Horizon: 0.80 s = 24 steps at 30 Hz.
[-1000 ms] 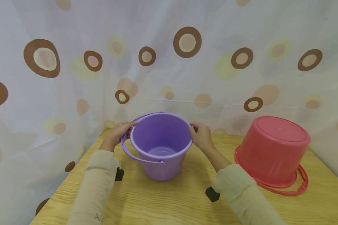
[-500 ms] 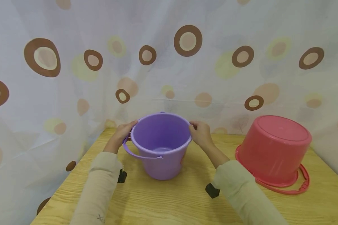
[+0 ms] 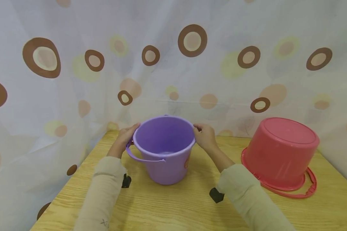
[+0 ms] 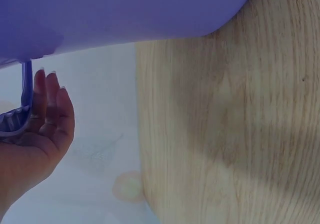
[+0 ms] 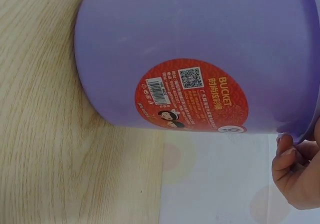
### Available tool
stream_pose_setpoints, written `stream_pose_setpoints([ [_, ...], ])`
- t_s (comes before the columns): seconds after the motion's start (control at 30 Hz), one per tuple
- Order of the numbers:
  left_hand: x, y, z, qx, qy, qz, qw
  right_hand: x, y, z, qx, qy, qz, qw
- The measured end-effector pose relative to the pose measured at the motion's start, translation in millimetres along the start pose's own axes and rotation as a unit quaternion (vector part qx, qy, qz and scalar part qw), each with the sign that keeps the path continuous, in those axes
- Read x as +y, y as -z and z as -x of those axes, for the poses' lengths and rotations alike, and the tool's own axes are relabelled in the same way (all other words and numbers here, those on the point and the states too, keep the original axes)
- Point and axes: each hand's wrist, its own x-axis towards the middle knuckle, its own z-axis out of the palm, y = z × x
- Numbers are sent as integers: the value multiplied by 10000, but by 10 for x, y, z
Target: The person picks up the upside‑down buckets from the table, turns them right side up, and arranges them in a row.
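Note:
A purple bucket (image 3: 167,170) stands upright on the wooden table, mouth up and tipped slightly in the head view. My left hand (image 3: 125,137) grips its left rim, thumb on top. In the left wrist view, the fingers curl beside the bucket's handle (image 4: 27,89), which hangs out to that side. With thumb and fingers my right hand (image 3: 206,138) pinches the right rim. A round red label (image 5: 195,96) with printed text and a barcode sits on the bucket's wall in the right wrist view.
To the right, a red bucket (image 3: 283,154) rests upside down, its handle (image 3: 300,195) lying toward the front. Black patches (image 3: 217,195) mark the wooden table (image 3: 167,208) near both forearms. A spotted curtain (image 3: 173,73) hangs behind and along the left side.
Both hands have turned the purple bucket a little clockwise as seen from above. The handle's front joint has shifted left, and the red label's edge now shows at the right.

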Motion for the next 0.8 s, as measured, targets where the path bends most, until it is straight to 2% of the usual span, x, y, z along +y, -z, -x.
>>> stream_pose_setpoints([
  [0.07,-37,-4,-19,25,76,-42,10000,2,-5,2,8,-4,-21,10000],
  [0.17,-150,4,-110,-180,131,-176,9996,9,0,1,-5,-40,-109,9999],
  [0.27,-227,-1,-166,-683,26,-170,9975,20,12,10,-43,-98,-192,9998],
  [0.37,-248,-12,-168,-1269,-136,15,9918,31,23,27,-137,-179,-302,9993],
  [0.43,-253,-22,-165,-1479,-162,49,9889,36,31,40,-242,-215,-360,9988],
  [0.53,-256,-40,-157,-1508,21,-122,9885,35,42,58,-395,-265,-420,9980],
  [0.63,-264,-53,-156,-1411,285,-264,9892,30,55,79,-550,-271,-342,9975],
  [0.8,-263,-48,-147,-1237,228,-287,9916,40,80,122,-757,-112,-251,9967],
])
